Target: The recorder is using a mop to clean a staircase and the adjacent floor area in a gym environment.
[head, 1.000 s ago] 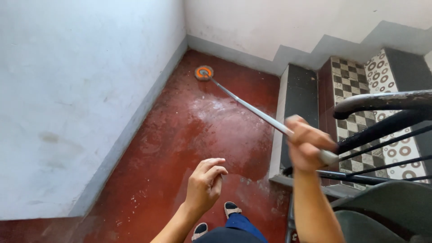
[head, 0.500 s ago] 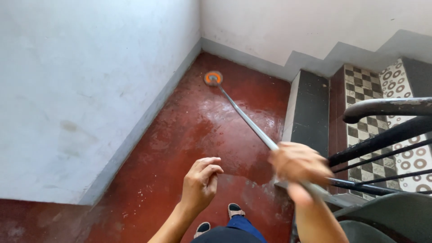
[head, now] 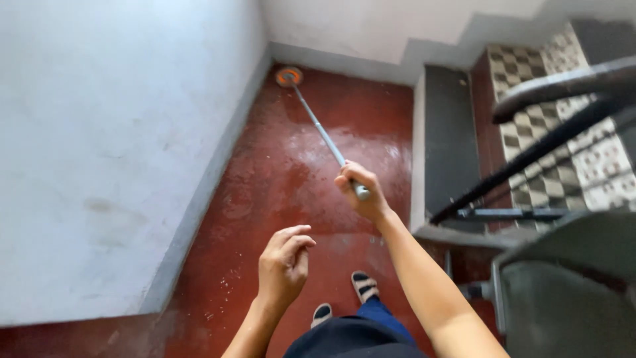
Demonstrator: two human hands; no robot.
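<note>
1. We see the right hand (head: 360,192) wrapped tight around the near end of a long metal mop handle (head: 321,132), fingers closed on it.
2. From that grip the handle slants away across the red floor (head: 265,199) to the mop head (head: 289,76), a round orange and grey disc.
3. The mop head lies on the floor in the far corner, close to the grey skirting (head: 218,172) where the two white walls (head: 112,132) meet; whether it touches the skirting we cannot tell.
4. The left hand (head: 283,265) grips nothing: it hovers nearer to us than the mop head, fingers loosely curled, well apart from the handle.
5. Below the left hand, two sandalled feet (head: 363,286) stand on the floor.
6. To the right of the handle rise dark steps (head: 450,132) with checkered tiles (head: 530,119), and a black stair railing (head: 550,139) crosses in front of them.
</note>
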